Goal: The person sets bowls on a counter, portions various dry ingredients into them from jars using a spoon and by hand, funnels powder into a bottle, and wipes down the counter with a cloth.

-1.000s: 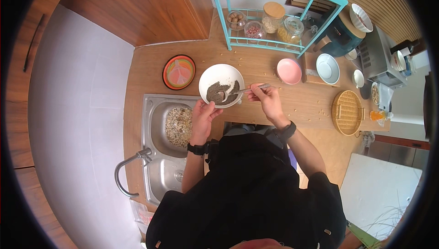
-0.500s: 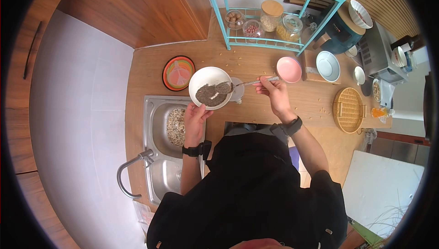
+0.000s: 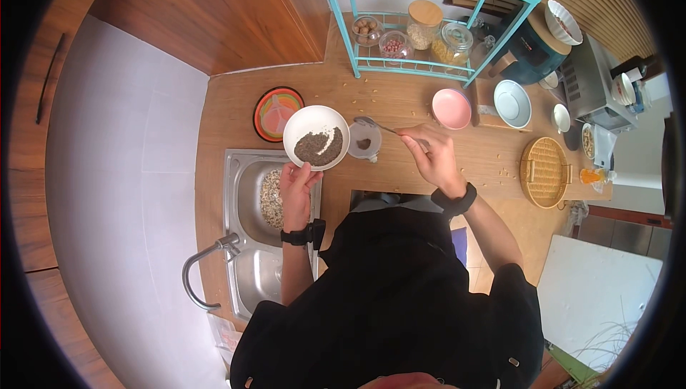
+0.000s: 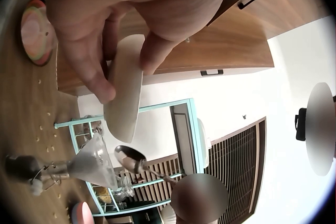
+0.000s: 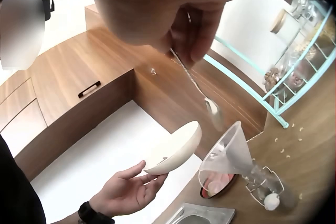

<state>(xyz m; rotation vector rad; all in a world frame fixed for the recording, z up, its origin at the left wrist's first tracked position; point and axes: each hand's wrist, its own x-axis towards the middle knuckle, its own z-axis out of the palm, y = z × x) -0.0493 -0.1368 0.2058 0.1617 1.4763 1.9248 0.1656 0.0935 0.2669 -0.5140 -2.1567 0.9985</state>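
My left hand (image 3: 296,192) grips the near rim of a white bowl (image 3: 306,121), which holds dark grains (image 3: 313,150). It is raised above the edge of the sink, fingers outside and thumb at the rim. In my right hand (image 3: 434,159) is the handle of a metal spoon (image 5: 190,77). The spoon's head hovers over a translucent funnel (image 5: 231,153), just right of the bowl. This funnel stands in the neck of a clear swing-top bottle (image 5: 265,182) on the counter. A little dark matter (image 3: 364,144) lies inside the funnel.
A double sink (image 3: 236,167) with a pale grainy mix in one basin is at the left. Stacked colourful plates (image 3: 279,114) sit behind the bowl. A teal rack (image 3: 414,71) with jars, a pink bowl (image 3: 451,109) and a wicker tray (image 3: 543,172) stand farther right. Loose bits dot the counter.
The spoon has come out of the grains in the bowl and moved right over the funnel. The bowl and left hand have shifted left, uncovering the funnel.
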